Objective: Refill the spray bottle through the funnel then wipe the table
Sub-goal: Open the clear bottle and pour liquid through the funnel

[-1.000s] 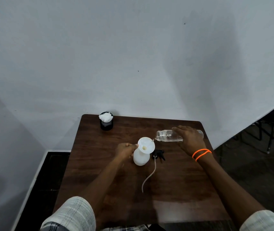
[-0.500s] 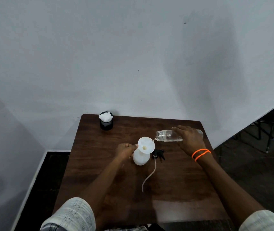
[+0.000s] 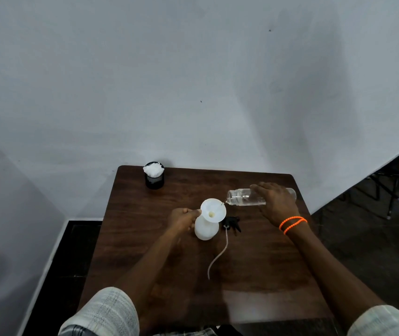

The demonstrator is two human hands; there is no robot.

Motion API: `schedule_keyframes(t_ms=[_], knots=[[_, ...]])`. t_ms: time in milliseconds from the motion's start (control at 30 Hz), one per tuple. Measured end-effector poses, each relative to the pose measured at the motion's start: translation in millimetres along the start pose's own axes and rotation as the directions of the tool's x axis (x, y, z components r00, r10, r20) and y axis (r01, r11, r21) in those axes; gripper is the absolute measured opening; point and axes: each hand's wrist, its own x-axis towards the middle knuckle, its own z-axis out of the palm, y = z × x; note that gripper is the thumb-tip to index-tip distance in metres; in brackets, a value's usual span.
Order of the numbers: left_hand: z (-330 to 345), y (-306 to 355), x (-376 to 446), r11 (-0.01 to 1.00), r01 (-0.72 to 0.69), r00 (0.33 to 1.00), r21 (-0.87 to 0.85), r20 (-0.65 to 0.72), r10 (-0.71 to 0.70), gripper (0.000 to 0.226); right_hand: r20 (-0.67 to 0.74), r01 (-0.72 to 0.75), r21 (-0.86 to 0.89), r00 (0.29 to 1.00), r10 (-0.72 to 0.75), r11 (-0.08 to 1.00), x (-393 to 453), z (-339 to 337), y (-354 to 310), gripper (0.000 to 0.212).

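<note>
A white spray bottle (image 3: 205, 230) stands on the dark wooden table (image 3: 254, 275) with a white funnel (image 3: 213, 210) in its neck. My left hand (image 3: 182, 219) pinches the funnel's left rim. My right hand (image 3: 277, 202) grips a clear plastic bottle (image 3: 242, 197), tipped on its side with its mouth at the funnel's right edge; a thin stream of water runs into the funnel. The black spray head (image 3: 232, 223) lies on the table right of the bottle, its pale tube (image 3: 217, 258) trailing toward me.
A black cup holding white tissue (image 3: 154, 174) stands at the table's far left corner. A pale wall rises right behind the table. Dark floor lies on both sides, with chair legs (image 3: 387, 190) at the far right.
Both hands and the bottles hold nearly the same place. The clear bottle stays tipped at the funnel, pouring.
</note>
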Motion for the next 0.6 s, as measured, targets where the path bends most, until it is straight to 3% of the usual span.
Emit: schedule_keyframes(t_ms=[367, 600], knots=[[-1, 1, 4, 1.000, 0.015, 1.000, 0.008, 0.014, -0.015, 0.026, 0.031, 0.007, -0.016, 0.999, -0.007, 1.000, 2, 9, 1, 0.049], [-5, 3, 9, 1.000, 0.010, 1.000, 0.005, 0.014, -0.010, 0.028, 0.073, -0.098, 0.055, 0.993, 0.094, 0.994, -2, 11, -12, 0.050]])
